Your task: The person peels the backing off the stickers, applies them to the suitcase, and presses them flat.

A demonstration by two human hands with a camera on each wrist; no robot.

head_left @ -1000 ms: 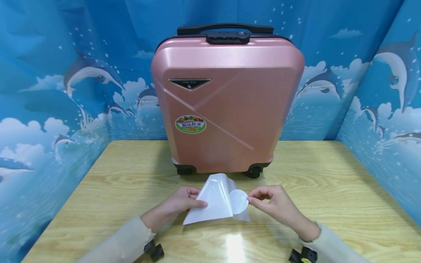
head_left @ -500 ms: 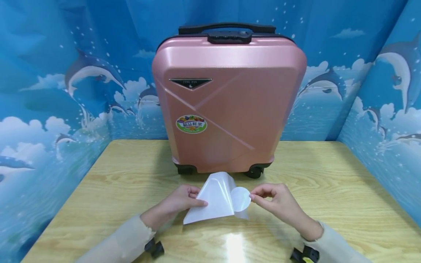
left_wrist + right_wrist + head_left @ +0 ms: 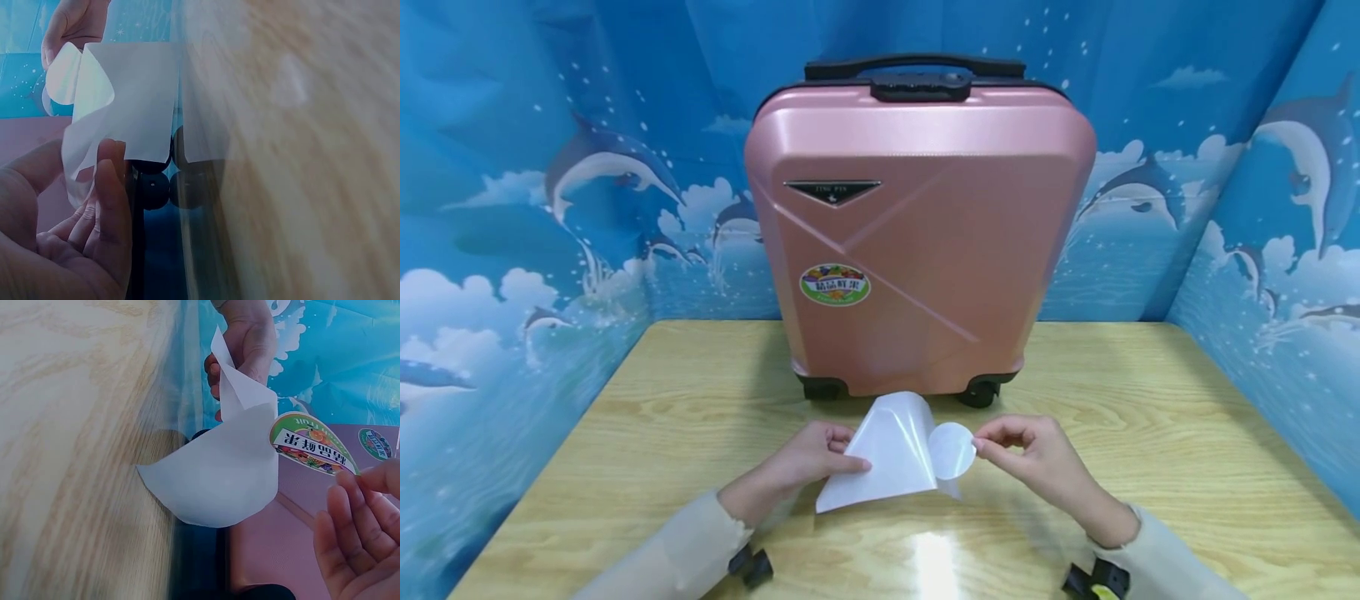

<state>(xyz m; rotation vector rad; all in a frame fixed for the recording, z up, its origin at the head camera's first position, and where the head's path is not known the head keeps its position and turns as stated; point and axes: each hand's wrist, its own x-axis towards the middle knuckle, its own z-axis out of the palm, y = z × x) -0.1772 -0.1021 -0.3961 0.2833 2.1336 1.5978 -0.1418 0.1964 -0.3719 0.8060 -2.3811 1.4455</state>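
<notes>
My left hand point(image 3: 808, 462) pinches a glossy white backing sheet point(image 3: 883, 462) by its left side, the thumb on top. The sheet bends over towards the right. At its right edge stands an oval sticker point(image 3: 952, 451), whose white back faces me in the head view. My right hand point(image 3: 1037, 458) pinches the sticker's right edge between thumb and fingertips. In the right wrist view the sticker point(image 3: 312, 445) shows a printed fruit picture with green border, its far end still touching the sheet point(image 3: 219, 469). A pink suitcase point(image 3: 917, 250) stands upright just behind both hands.
A matching fruit sticker point(image 3: 835, 285) is on the suitcase's front, below a dark triangular badge point(image 3: 832, 192). The suitcase's black wheels point(image 3: 977, 393) rest on the wooden table point(image 3: 700, 367). Blue dolphin-print sheeting point(image 3: 647, 100) walls the table at the back and sides.
My right hand has moved slightly right and up with the sticker, and more of the sticker has come away from the backing sheet. My left hand stays nearly where it was.
</notes>
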